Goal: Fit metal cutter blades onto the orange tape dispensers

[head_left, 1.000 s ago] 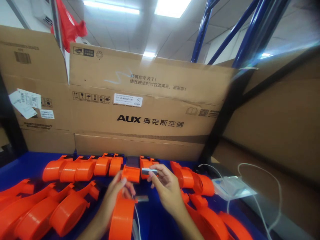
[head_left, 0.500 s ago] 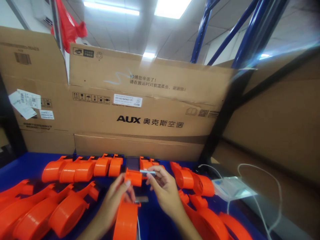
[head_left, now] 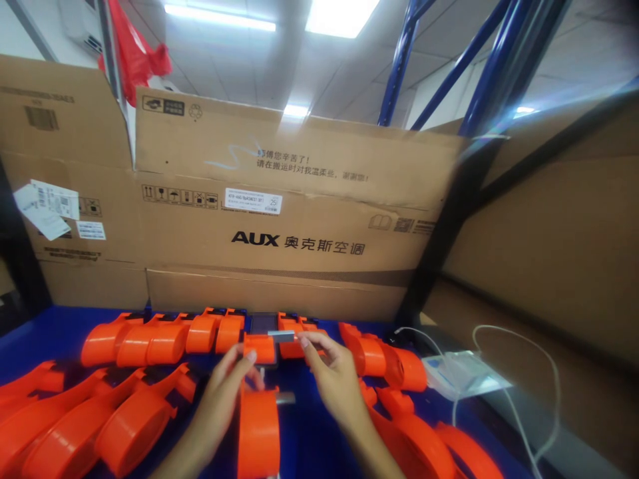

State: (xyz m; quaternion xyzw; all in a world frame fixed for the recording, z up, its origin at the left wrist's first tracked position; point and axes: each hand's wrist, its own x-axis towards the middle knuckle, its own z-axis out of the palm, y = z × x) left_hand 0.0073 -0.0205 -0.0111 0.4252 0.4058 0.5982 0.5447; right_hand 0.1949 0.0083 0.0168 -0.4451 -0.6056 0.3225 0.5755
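- The left hand (head_left: 219, 396) grips an orange plastic housing (head_left: 258, 426), its fingers curled round the narrow upper end, thumb tip near the top edge.
- The orange plastic housing stands roughly upright in front of the person, in the lower middle of the view, above the blue tabletop (head_left: 309, 439), well below the AUX cardboard box (head_left: 279, 226).
- The right hand (head_left: 337, 382) pinches a small grey metal piece (head_left: 281, 336) between thumb and forefinger, the other fingers loosely bent.
- The small grey metal piece sits level, touching the top of the orange plastic housing, just below the foot of the AUX cardboard box.
- A short grey stub (head_left: 284, 398) sticks out sideways from the housing's right side.
- A row of orange parts (head_left: 164, 339) lies along the foot of the AUX cardboard box, with a dark rectangular unit (head_left: 263, 324) set among them.
- More orange parts (head_left: 84, 426) lie lower left of the box, and others (head_left: 399, 372) lower right.
- A clear plastic bag (head_left: 462, 374) and a white cable (head_left: 519, 406) lie to the right, below the box's right corner.
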